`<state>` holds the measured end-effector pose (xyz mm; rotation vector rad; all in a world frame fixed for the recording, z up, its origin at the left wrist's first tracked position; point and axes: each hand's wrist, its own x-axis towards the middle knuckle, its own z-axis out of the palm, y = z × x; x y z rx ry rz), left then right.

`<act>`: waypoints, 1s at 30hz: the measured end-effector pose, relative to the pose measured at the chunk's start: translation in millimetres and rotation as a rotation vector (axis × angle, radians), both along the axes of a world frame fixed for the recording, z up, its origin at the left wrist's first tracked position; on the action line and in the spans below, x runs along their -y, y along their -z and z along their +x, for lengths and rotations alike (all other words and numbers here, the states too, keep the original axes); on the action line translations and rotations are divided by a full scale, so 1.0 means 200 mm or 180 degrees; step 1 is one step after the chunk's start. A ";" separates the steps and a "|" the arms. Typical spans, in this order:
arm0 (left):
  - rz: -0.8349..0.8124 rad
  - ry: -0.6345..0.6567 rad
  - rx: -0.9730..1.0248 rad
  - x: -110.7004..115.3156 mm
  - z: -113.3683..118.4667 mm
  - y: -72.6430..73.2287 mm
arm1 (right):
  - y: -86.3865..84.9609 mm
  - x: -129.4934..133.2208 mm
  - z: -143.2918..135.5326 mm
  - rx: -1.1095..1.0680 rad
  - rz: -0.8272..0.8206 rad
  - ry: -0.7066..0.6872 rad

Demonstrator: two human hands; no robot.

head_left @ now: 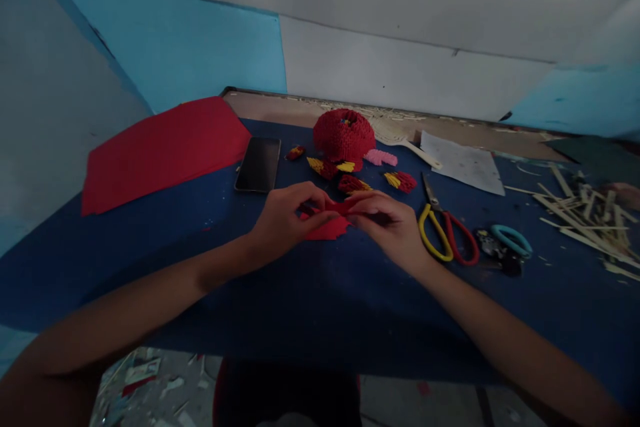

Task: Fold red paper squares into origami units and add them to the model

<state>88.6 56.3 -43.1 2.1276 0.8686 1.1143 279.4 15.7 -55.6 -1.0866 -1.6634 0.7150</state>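
Note:
Between my two hands, in the middle of the head view, is a small piece of red paper [341, 207]. My left hand [293, 217] pinches its left end between thumb and fingers. At the right end, my right hand [385, 223] grips it the same way. Below the fingers, more red paper pieces [325, 228] lie on the blue table. Just beyond my hands are several small red and yellow folded-paper pieces [401, 181] and a pink one [381, 158]. Behind them sits a round red folded-paper body [344, 135], with an opening at its top.
Large red sheets [165, 150] and a phone [259, 165] lie to the left. On the right are scissors [440, 227] with yellow and red handles, a blue ring [511, 241], a pale brush [410, 147], a grey sheet [463, 161] and a heap of thin sticks [595, 217].

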 end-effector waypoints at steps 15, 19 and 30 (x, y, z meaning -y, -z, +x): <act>-0.1817 0.0483 0.0437 0.02 0.02 0.01 | 0.02 0.01 -0.06 -0.0641 -0.0437 0.0444; -0.1808 0.0395 0.0473 0.03 0.02 0.00 | 0.01 0.02 -0.06 -0.0752 -0.0466 0.0457; -0.1609 0.0206 0.0359 0.02 0.03 0.01 | 0.03 0.00 -0.05 -0.0815 -0.0591 0.0538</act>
